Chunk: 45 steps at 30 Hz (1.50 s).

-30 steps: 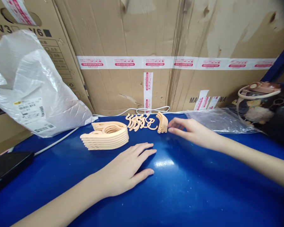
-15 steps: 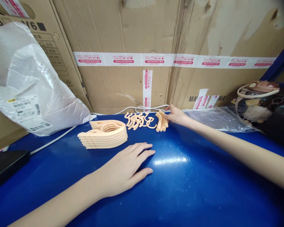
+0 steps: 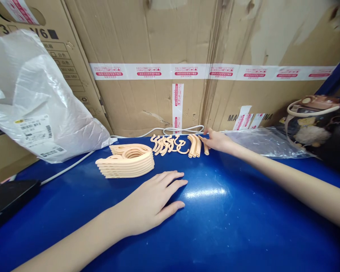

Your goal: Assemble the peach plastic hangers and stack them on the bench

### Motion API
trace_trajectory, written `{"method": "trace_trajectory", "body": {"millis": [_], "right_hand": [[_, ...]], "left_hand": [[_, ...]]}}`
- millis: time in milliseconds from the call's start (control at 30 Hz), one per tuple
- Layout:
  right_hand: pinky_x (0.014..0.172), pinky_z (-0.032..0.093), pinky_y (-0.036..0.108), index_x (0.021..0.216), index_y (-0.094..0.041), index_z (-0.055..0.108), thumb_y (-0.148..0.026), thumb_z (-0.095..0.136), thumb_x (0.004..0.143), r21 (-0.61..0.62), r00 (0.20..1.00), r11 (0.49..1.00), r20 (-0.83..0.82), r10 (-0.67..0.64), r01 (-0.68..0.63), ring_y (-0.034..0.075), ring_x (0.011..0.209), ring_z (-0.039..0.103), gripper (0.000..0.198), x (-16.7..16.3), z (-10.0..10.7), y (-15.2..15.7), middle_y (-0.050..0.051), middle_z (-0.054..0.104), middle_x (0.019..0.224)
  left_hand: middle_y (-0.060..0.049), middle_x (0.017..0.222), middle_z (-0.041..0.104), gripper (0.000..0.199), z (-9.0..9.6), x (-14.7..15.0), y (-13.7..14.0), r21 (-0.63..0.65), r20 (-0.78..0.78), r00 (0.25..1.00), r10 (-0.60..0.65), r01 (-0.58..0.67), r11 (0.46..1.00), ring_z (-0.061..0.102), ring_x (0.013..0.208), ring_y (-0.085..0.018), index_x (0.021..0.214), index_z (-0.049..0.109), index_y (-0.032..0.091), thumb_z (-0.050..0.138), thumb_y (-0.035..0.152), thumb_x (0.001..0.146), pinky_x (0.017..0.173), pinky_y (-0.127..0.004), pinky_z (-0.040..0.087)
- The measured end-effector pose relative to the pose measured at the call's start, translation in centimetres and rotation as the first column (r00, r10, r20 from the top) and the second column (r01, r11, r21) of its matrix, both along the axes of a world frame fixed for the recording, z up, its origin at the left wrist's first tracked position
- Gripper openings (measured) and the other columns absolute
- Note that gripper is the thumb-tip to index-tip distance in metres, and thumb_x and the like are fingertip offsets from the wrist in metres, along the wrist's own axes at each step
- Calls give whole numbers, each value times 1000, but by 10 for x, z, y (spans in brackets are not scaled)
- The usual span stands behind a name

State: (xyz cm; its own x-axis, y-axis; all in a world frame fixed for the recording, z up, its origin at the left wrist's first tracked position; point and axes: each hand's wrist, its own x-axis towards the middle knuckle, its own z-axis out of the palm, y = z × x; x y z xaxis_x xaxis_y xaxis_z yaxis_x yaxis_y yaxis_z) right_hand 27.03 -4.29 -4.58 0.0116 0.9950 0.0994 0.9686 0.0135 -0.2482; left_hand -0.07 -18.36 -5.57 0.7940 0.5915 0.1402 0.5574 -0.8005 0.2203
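My left hand [image 3: 153, 200] lies flat on the blue tabletop [image 3: 203, 230], fingers spread, with nothing in it. At the back, my right hand [image 3: 216, 139] has its fingers closed on a curved peach plastic piece [image 3: 206, 148], partly hidden by the fingers. Just left of it stands a small group of like curved pieces [image 3: 194, 145]. Farther left lie several peach hooks [image 3: 165, 144], loosely in a row, looking like clothes-hanger hooks. Beyond my left fingertips, to the left, is a neat stack of peach hanger parts [image 3: 127, 166] with rounded openings.
Large cardboard boxes [image 3: 147, 102] wall off the back. A white plastic mailing bag [image 3: 53, 109] leans at the left, near a black device [image 3: 11, 200] with a cable [image 3: 68, 168]. On the right lie a clear plastic bag [image 3: 266, 141] and a dark bag with a fluffy charm [image 3: 311, 134].
My right hand has shifted slightly right, drawing one curved piece apart from the group. My left hand stays in place. The whole view has shifted a little.
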Motion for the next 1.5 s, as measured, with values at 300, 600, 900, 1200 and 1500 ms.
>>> {"method": "trace_trajectory", "body": {"millis": [300, 600, 900, 1200, 1500], "right_hand": [[68, 44, 33, 119, -14, 47, -51, 46, 88, 1, 999, 1000, 33, 23, -23, 28, 87, 66, 48, -3, 2, -4, 12, 71, 89], [70, 45, 32, 120, -16, 48, -43, 51, 86, -15, 998, 999, 59, 32, -31, 28, 91, 66, 44, 3, -1, 4, 12, 71, 95], [80, 46, 39, 123, -15, 48, -52, 52, 84, -28, 993, 999, 115, -13, 16, 33, 104, 61, 54, 8, 2, 6, 18, 65, 113], [53, 51, 34, 89, -14, 67, -41, 66, 73, -299, 992, 954, 112, 59, -23, 26, 67, 67, 31, 16, 31, -6, 13, 71, 76], [45, 34, 25, 57, -21, 64, -21, 79, 59, -346, 812, 808, 180, 555, -476, 18, 53, 61, 15, -40, 55, -111, 1, 63, 56]], "left_hand": [[-8, 144, 43, 42, 1, 0, 1, 20, 12, 1000, -10, 10, 1000, 39, 132, -27, 136, 43, 24, 40, 40, 98, 107, -47, 37], [-8, 144, 42, 42, 2, 1, 0, 0, -9, 1000, -3, 3, 1000, 38, 132, -27, 136, 43, 24, 40, 40, 98, 107, -48, 36], [-8, 145, 41, 42, 0, -1, -1, 4, -21, 1000, 1, -1, 1000, 37, 133, -27, 137, 42, 24, 39, 41, 98, 108, -47, 35], [-8, 144, 43, 42, 1, -1, 0, 3, 8, 1000, -13, 13, 1000, 39, 132, -27, 136, 43, 24, 40, 40, 98, 107, -47, 35], [-11, 139, 46, 58, 3, 1, -6, -84, 135, 988, 77, -66, 994, 46, 124, -26, 143, 24, 21, 40, 50, 95, 101, -44, 40]]}}
